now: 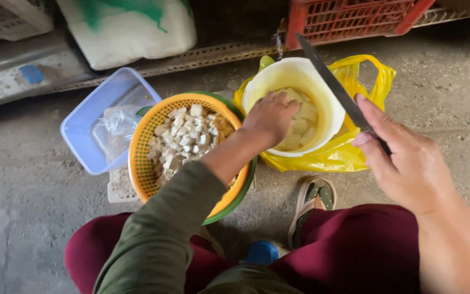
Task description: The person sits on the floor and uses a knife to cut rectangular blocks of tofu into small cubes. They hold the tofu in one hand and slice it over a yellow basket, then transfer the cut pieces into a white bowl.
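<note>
Everything sat on a bare concrete floor [452, 109], grey, rough and stained. A yellow plastic bag [349, 152] lay on it at centre right, under a pale yellow bucket [322, 90]. Just left of that stood a green basin [246, 185] (an orange basket [142, 163] nested inside it). Farther left rested a light blue plastic tub [82, 128], with a small white crate [119, 188] near it. A sandalled foot [312, 204] was planted near the bag. A red crate [354, 19] and a white sack [131, 32] stood at the far edge.

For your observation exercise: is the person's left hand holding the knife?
No. The knife is gripped in the right hand, while the left hand reaches into the white bucket of pale blocks.
</note>
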